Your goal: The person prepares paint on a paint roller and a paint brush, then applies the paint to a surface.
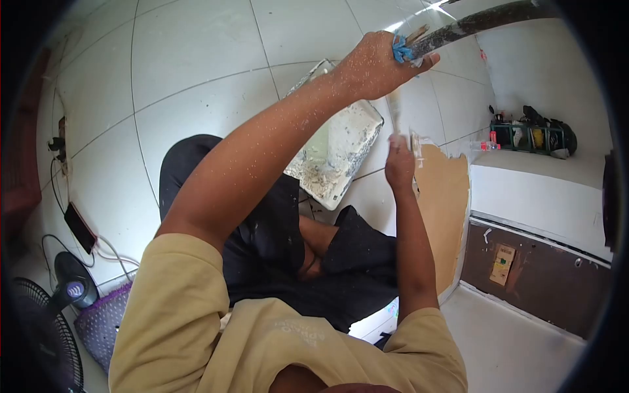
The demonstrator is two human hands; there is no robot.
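My left hand (373, 65), speckled with white spots, is closed around a dark, paint-stained pole (485, 25) near blue wrapping (401, 50). The pole curves away to the upper right. Lower down, my right hand (400, 164) is closed on a pale, motion-blurred stick (394, 111) that runs up toward my left hand. Whether this stick joins the dark pole is hidden. Beneath my left forearm, a white paint tray (335, 198), crusted with pale paint or plaster, rests on the tiles, partly covered by the arm.
Brown board (445, 203) lies beside my right arm. A dark green crate (540, 136) of items stands on a white ledge (531, 183) at right. On the left are a phone (80, 227) with cables, a black fan (42, 334) and a purple dotted mat (105, 324).
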